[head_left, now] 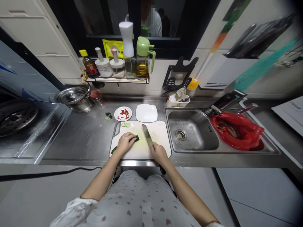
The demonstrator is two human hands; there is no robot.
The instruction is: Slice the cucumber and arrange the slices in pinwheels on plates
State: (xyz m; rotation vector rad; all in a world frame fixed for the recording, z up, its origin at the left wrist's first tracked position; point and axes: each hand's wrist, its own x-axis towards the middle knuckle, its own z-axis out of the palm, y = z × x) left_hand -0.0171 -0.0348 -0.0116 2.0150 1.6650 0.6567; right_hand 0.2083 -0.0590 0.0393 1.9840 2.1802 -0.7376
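Note:
My left hand (126,143) is closed on a dark green cucumber (137,138) lying on the white cutting board (163,135). Only the cucumber's right tip and a piece left of my wrist show; my hand covers what lies between. In my right hand (159,153) is a kitchen knife (147,134), its blade pointing away from me over the board, apart from the cucumber. A few pale cucumber slices (126,125) lie at the board's back left. Behind the board are a round white plate (118,114) with chopped red bits and a white rectangular plate (146,113).
A sink (194,129) adjoins the board on the right, with a red plastic bag (236,130) at its far side. Green scraps (108,116) and a steel pot (78,99) stand left. Above, a shelf (118,80) holds seasoning jars and an oil bottle (142,63).

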